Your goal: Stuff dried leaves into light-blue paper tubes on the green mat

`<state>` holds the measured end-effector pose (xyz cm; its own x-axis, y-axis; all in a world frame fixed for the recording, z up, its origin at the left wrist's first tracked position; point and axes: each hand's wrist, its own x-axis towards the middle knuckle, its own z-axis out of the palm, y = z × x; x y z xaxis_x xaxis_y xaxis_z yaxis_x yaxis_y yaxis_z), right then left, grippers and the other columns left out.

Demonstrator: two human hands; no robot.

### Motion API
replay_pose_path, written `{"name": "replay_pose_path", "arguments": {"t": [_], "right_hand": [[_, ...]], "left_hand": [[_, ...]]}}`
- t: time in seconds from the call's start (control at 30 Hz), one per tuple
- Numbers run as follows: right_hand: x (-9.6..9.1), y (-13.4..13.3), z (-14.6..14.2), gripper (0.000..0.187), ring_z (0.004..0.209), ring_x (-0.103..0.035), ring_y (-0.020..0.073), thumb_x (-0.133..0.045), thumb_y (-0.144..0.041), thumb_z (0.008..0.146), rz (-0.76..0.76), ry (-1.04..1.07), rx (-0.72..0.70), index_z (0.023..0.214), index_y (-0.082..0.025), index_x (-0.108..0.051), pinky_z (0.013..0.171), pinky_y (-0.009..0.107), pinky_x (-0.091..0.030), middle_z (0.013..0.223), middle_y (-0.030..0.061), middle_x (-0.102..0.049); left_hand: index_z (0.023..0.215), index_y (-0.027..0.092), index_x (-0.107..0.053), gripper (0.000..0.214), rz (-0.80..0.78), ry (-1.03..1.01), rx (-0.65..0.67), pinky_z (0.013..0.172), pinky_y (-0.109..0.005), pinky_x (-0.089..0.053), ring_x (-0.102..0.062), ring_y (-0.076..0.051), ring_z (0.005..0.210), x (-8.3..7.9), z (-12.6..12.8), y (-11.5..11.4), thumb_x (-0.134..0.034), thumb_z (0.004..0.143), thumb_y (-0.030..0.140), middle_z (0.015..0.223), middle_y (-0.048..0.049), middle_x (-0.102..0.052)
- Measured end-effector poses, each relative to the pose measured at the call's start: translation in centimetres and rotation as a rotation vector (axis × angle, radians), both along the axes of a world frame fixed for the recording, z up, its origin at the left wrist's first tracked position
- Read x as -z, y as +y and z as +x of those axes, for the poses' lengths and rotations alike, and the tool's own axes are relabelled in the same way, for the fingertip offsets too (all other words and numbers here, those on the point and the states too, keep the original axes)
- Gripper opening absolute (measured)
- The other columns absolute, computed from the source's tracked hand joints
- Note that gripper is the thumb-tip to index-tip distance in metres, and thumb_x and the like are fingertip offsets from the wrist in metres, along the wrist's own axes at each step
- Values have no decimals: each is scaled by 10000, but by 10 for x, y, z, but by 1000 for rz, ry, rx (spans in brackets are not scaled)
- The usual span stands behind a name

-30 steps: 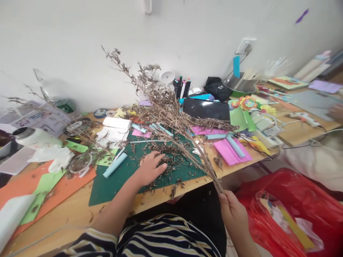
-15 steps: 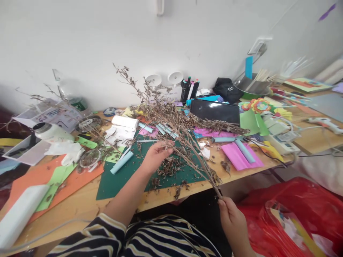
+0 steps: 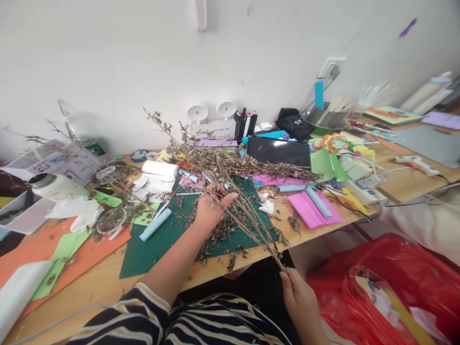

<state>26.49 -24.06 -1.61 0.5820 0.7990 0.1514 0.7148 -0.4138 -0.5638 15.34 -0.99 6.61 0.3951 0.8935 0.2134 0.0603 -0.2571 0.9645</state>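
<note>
Pale script runs across the black fabric pouch [image 3: 295, 123] by the wall, and a row of small blue characters crosses the white box [image 3: 212, 135] beneath two round white discs [image 3: 197, 113] (both lines too blurred to read). More print shows on the clear plastic box [image 3: 74, 164] at the far left, beside a jar with a green label [image 3: 96, 146], and it too is illegible. The bundle of dry, grey-brown branches with shrivelled leaves [image 3: 266, 241] slants over the dark-green flat mat [image 3: 142, 256] on the pale wooden table [image 3: 100, 290]. Its bare stem ends are clenched in the right hand [image 3: 300, 297], just off the table's front edge, thumb lying along them. The left hand [image 3: 212, 208] is among the twigs further up, thumb stretched to the right and fingers partly hidden; whether they grasp a twig, I cannot tell. Crumbled brown leaves [image 3: 226, 229] litter the mat just beside and below that hand.
</note>
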Motion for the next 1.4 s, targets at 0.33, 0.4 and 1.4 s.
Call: {"name": "replay_pose_path", "arguments": {"t": [0.33, 0.4, 1.4], "right_hand": [[12, -5, 1, 468, 441, -543, 142, -193, -489, 822, -69, -59, -25, 663, -205, -528, 391, 212, -361, 499, 19, -562], [12, -4, 1, 456, 437, -542, 138, -200, -470, 828, -59, -89, -43, 653, -205, -527, 387, 207, -356, 493, 16, -559], [6, -5, -5, 471, 398, -507, 147, -210, -512, 800, 8, -2, 38, 614, -212, -521, 373, 217, -339, 435, 5, -512]], "left_hand": [[714, 176, -461, 133, -11, 55, -9, 471, -211, -370, -453, -80, 446, 9, -10, -6, -555, 677, 261, 522, 52, -463], [761, 179, -466, 129, -39, 21, 7, 439, -201, -357, -448, -75, 429, 13, -13, -5, -545, 684, 248, 515, 57, -451], [684, 160, -571, 98, 177, 182, 244, 580, -245, -446, -566, -128, 604, 24, -14, -22, -498, 704, 223, 630, -19, -593]]}}
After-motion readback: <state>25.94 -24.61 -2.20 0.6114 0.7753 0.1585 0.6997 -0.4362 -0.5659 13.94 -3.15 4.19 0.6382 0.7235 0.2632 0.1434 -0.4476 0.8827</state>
